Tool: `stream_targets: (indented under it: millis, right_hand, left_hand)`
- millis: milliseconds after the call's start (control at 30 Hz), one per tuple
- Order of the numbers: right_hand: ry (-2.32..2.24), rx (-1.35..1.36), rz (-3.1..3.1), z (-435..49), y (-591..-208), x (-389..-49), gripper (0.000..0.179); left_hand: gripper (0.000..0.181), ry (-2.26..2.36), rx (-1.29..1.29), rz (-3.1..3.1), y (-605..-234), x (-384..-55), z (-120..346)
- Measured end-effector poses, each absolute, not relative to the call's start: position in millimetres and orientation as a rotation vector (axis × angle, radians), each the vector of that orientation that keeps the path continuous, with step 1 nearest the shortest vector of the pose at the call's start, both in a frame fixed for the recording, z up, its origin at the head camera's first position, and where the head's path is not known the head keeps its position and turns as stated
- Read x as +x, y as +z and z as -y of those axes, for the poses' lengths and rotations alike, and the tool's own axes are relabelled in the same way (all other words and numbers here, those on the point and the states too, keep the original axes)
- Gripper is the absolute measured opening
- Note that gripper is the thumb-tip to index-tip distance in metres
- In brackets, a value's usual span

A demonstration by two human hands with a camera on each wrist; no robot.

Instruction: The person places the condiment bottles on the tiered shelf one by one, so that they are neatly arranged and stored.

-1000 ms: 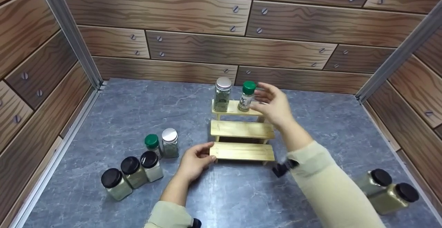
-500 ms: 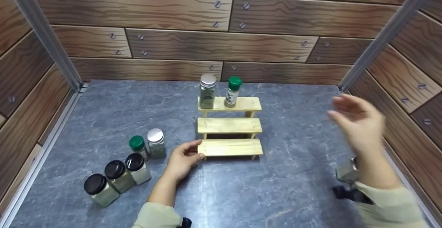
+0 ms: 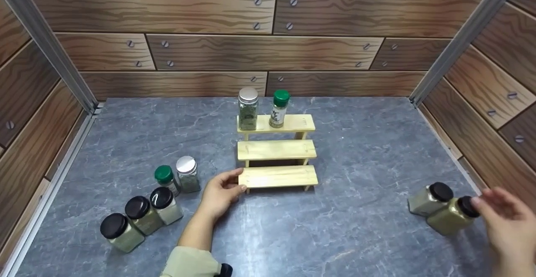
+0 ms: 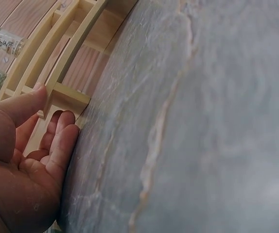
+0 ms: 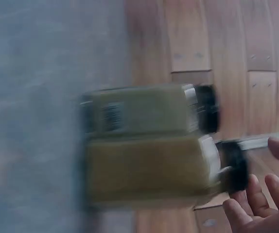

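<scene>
A three-step wooden display rack (image 3: 276, 149) stands on the table. My left hand (image 3: 222, 193) holds the left end of its lowest step; in the left wrist view the thumb (image 4: 30, 99) lies against the step's edge, fingers curled beside it. On the top step stand a silver-capped jar of green herbs (image 3: 248, 111) and a green-capped spice bottle (image 3: 278, 111). At the right, my right hand (image 3: 508, 222) is beside the black lid of a square jar of olive-yellow powder (image 3: 448, 218), fingers spread and thumb near the lid. A paler black-lidded jar (image 3: 427, 201) stands against it.
On the left stand several more jars: three black-lidded square ones, including a front jar (image 3: 125, 235), plus a green-capped bottle (image 3: 164, 176) and a silver-capped jar (image 3: 187, 176). Wood-patterned walls (image 3: 209, 53) enclose the grey marbled table (image 3: 343, 151).
My right hand has left the green-capped bottle on the top step and swung right and down to the two black-lidded jars. The left hand stays at the rack; the head view has shifted slightly.
</scene>
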State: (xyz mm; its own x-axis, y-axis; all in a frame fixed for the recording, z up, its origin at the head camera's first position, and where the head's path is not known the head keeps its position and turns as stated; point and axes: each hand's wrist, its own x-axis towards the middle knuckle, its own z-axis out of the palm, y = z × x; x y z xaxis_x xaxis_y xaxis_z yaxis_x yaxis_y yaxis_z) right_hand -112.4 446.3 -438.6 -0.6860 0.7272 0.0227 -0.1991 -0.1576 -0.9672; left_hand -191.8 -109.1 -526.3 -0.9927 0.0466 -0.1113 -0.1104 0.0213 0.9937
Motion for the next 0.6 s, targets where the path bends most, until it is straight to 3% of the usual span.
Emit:
stream_targets:
  millis: [300, 600]
  right_hand:
    - [1.671, -0.766, 1.873, -451, -476, -93, 0.052]
    - [1.835, -0.522, 1.897, -463, -499, -88, 0.058]
  left_hand:
    - [0.054, 2.124, -0.053, -2.159, -529, -191, 107]
    - [0.053, 2.115, -0.047, -2.184, -528, -194, 108]
